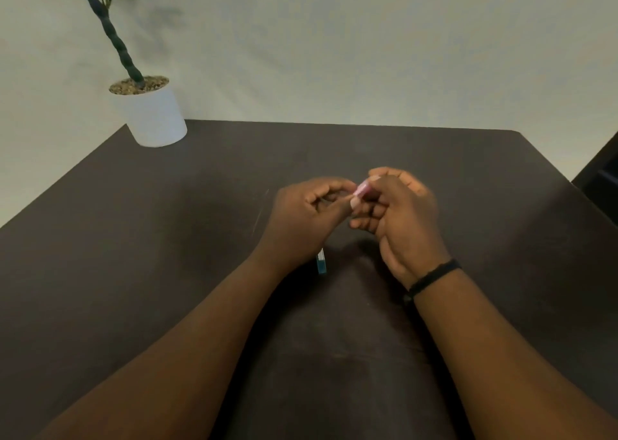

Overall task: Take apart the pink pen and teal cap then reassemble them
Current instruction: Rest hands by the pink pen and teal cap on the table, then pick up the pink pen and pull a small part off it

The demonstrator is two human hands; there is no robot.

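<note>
Dark and matte, the table [334, 356] runs back to a pale wall, with a potted plant [147, 112] on its far left corner; your left hand [301, 219] and right hand [401, 212] meet above its middle, fingertips pinched from both sides on the pink pen [362, 189], of which only a short blurred stretch shows; the teal cap [321, 263] lies on the table just below your left wrist, so the pieces look separated; whether you are dismantling the barrel further or starting to rebuild, I cannot tell; next you will likely need to free one hand for the cap and line it up with the pen's end.
</note>
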